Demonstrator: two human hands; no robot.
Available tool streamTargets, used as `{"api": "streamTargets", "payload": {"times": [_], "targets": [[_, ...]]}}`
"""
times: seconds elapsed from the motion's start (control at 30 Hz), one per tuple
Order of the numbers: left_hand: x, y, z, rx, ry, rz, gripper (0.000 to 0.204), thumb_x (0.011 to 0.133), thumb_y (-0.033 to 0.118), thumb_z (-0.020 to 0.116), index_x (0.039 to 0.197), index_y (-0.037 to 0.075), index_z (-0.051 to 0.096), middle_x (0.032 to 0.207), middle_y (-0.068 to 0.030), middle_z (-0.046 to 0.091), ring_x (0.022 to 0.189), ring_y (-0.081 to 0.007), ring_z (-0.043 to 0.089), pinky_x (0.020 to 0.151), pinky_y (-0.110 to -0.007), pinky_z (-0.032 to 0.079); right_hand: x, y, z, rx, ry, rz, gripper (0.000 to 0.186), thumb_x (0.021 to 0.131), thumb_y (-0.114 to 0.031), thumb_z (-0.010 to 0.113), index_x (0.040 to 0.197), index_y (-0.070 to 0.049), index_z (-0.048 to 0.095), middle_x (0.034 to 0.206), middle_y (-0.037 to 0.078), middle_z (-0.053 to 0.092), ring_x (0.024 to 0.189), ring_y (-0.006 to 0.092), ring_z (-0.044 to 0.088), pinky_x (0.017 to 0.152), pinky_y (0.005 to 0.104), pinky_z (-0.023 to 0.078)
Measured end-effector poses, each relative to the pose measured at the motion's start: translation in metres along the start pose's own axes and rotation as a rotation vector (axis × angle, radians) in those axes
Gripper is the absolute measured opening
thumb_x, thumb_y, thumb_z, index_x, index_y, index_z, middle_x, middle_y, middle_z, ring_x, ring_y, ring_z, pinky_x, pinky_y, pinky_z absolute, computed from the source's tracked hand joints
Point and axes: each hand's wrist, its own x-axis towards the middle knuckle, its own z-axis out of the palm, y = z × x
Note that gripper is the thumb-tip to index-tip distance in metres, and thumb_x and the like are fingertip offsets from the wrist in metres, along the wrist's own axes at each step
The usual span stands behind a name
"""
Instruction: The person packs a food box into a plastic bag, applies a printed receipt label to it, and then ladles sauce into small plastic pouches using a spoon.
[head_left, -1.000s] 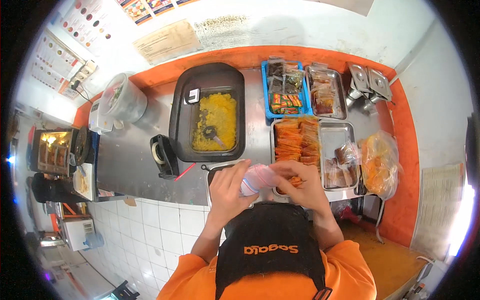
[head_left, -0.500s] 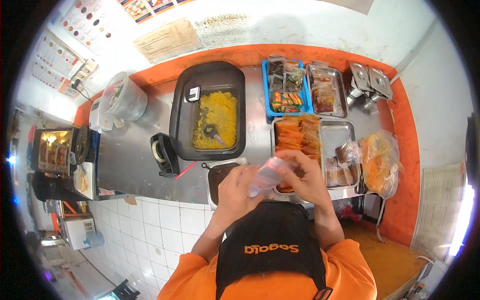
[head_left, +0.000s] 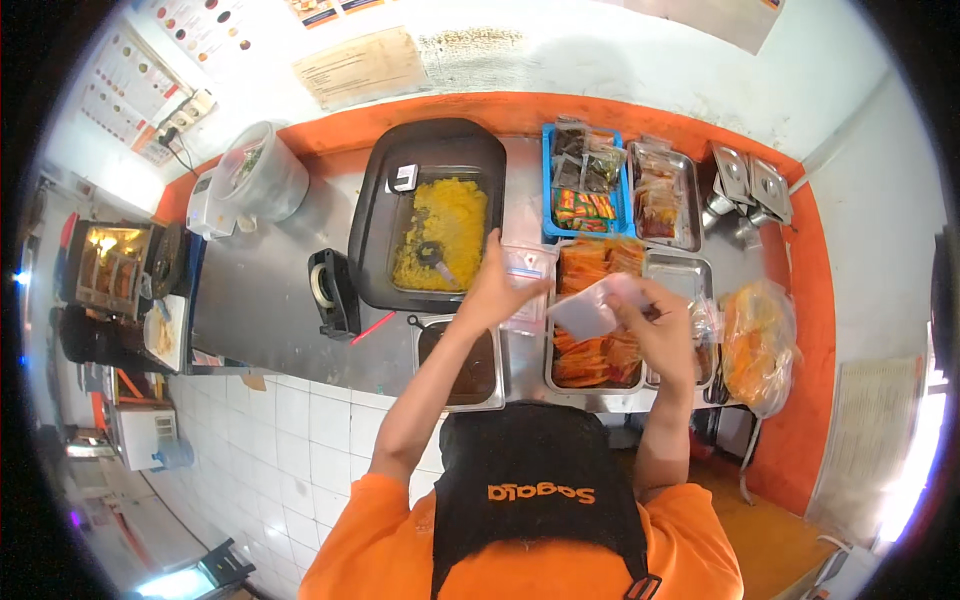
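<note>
My right hand [head_left: 664,330] pinches a small clear plastic bag [head_left: 583,312], holding it over the metal tray of orange-filled packets [head_left: 590,362]. My left hand [head_left: 492,292] has its thumb and fingers spread beside a pack of clear plastic bags with pink and blue print [head_left: 528,264]. The thumb crosses the pack, which lies between the dark pan [head_left: 372,225] and the packet tray. Below my left wrist is a metal tray of dark brown sauce [head_left: 470,372]. Yellow crumbly food [head_left: 455,215] with a scoop [head_left: 433,256] fills part of the pan.
A tape dispenser [head_left: 332,295] and red pen [head_left: 374,328] lie left of the sauce. Behind the packets are a blue tray [head_left: 548,222] of sachets and a metal tray [head_left: 694,200]. A full plastic bag [head_left: 757,345] sits at the right edge; a clear bucket [head_left: 280,180] stands far left.
My hands have moved apart and away from me. The left has reached the printed bag pack on the counter, while the right keeps one clear bag. The view has shifted slightly.
</note>
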Motion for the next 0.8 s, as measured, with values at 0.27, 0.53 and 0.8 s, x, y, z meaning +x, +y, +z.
{"api": "streamTargets", "payload": {"times": [0.27,0.53,0.8], "targets": [[-0.055,-0.018,-0.085,-0.249,0.272,0.120,0.075,0.091,0.014,0.081,0.155,0.003,0.043,0.157,-0.0195,0.048,0.148,-0.0329,0.045,0.118,-0.046,0.041,0.079,0.076,0.057,-0.356,-0.441,-0.373,0.026,0.096,-0.023,0.074,0.116,-0.006,0.078,0.095,0.012,0.077,0.082,0.0255,0.071,0.076,0.0372,0.057],[-0.147,-0.056,-0.107,-0.321,0.418,-0.098,0.054,0.094,0.002,0.073,0.145,0.003,0.057,0.151,-0.0135,0.057,0.143,-0.0287,0.051,0.113,-0.044,0.045,0.130,0.156,0.152,-1.110,-0.441,-0.372,0.017,0.088,-0.023,0.073,0.095,-0.008,0.079,0.090,0.018,0.076,0.093,0.0376,0.074,0.081,0.0502,0.057],[-0.189,-0.083,-0.106,-0.341,0.586,-0.217,0.050,0.095,0.002,0.071,0.143,0.001,0.058,0.150,-0.0150,0.057,0.140,-0.0279,0.053,0.112,-0.044,0.048,0.127,0.162,0.128,-0.984,-0.305,-0.575,0.017,0.089,-0.027,0.071,0.091,-0.012,0.079,0.094,0.011,0.077,0.096,0.0328,0.071,0.089,0.0453,0.053]]}}
